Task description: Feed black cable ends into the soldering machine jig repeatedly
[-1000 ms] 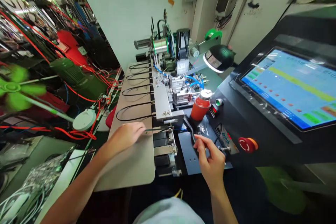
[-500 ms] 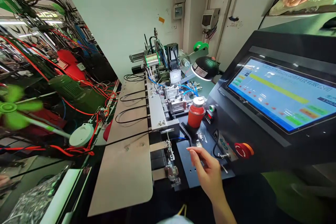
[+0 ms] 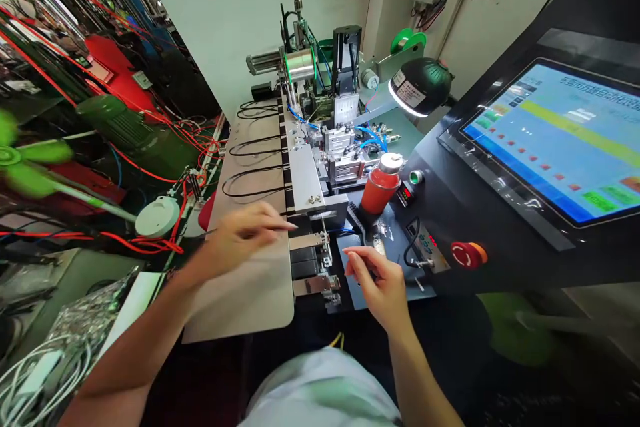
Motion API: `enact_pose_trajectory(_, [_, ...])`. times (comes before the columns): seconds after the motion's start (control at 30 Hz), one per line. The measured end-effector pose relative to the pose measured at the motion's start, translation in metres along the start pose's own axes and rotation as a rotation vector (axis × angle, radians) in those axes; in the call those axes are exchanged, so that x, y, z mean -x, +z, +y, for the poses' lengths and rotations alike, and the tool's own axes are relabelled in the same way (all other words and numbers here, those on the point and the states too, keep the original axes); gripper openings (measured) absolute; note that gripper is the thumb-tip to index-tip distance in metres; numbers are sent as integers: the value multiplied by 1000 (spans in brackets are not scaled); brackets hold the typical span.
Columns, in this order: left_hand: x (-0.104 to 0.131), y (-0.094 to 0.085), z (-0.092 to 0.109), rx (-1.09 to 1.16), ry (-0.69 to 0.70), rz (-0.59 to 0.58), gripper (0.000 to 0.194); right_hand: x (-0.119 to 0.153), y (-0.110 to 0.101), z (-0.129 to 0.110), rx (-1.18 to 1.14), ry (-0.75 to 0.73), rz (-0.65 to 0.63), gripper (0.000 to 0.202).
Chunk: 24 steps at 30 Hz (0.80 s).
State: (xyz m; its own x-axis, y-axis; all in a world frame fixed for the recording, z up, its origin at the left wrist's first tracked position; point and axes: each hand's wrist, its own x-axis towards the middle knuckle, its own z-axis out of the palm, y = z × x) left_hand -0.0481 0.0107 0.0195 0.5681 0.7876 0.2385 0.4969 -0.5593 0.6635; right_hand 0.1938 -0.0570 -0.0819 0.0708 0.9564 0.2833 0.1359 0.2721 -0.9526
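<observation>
My left hand [image 3: 243, 237], smeared by motion, is over the near part of the flat metal plate [image 3: 250, 300]. Its fingers point right toward the small metal clamps [image 3: 324, 248] at the plate's edge, and whether they hold anything is unclear. On the other side of these clamps, my right hand [image 3: 377, 283] hovers above the dark base plate [image 3: 357, 290]. Its thumb and bent fingers come together at the tips; anything between them is too small to make out. Black looped cables [image 3: 255, 180] lie across the metal plate further back.
A red bottle [image 3: 381, 183] with a pale lid stands beyond my right hand, beside a black brush. To the right are a red emergency stop button [image 3: 467, 254] and a touchscreen [image 3: 560, 140]. A lamp [image 3: 420, 87] and wire spool [image 3: 300, 65] are further back. A green fan [image 3: 25, 160] is at left.
My left hand has come into view from the lower left, over the metal plate. My right hand stays near the clamps, fingers curled. The view has tilted down.
</observation>
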Motion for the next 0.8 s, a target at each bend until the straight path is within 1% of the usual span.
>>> enact_pose_trajectory(0.07, [-9, 28, 6, 97, -14, -112, 37, 0, 1, 0, -33, 50, 3, 17])
enact_pose_trajectory(0.1, [-13, 42, 7, 130, -31, -141, 35, 0, 2, 1, -45, 69, 7, 17])
enact_pose_trajectory(0.17, [-18, 64, 7, 153, -74, -121, 28, -1, 5, 4, -58, 86, 3, 16])
enact_pose_trajectory(0.23, [-19, 78, 3, 147, -98, -81, 21, -1, 9, 7, -68, 92, -5, 15])
enact_pose_trajectory(0.3, [-16, 83, -2, 119, -88, -66, 17, -3, 12, 9, -68, 97, -10, 15])
enact_pose_trajectory(0.37, [-12, 83, -6, 35, -50, -60, 16, -5, 11, 10, -25, 85, -30, 18])
enact_pose_trajectory(0.43, [-10, 79, -9, -74, 12, -108, 17, -7, 7, 9, 38, 66, -115, 23])
enact_pose_trajectory(0.5, [-10, 75, -9, -136, 71, -194, 18, -9, 3, 8, 61, 46, -228, 23])
enact_pose_trajectory(0.53, [-10, 74, -8, -127, 87, -215, 18, -10, 2, 8, 49, 32, -257, 22])
enact_pose_trajectory(0.57, [-11, 74, -7, -90, 82, -207, 17, -10, 2, 8, 23, 10, -243, 21])
enact_pose_trajectory(0.6, [-12, 75, -4, -33, 53, -173, 17, -10, 5, 9, -7, -22, -184, 20])
enact_pose_trajectory(0.7, [-13, 84, 4, 197, -101, -35, 18, -7, 20, 11, -75, -153, 118, 15])
enact_pose_trajectory(0.77, [-12, 93, 8, 318, -173, 9, 20, -4, 33, 13, -73, -221, 288, 13])
enact_pose_trajectory(0.8, [-11, 96, 10, 356, -190, 23, 21, -3, 39, 14, -61, -239, 344, 13])
